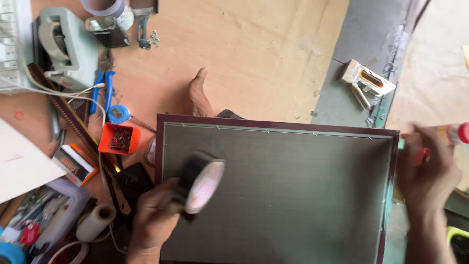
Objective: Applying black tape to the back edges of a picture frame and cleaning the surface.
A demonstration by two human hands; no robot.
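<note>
Left hand point(154, 215) grips a roll of dark tape point(200, 183) over the near-left of the picture frame back point(293, 195), while the blurred right hand point(427, 171) closes around a red-capped bottle point(454, 133) at its right edge.

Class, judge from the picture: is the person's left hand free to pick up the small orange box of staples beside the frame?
Probably not as things stand: the left hand is gripping a roll of dark tape, though the orange box sits close by, uncovered.
</note>
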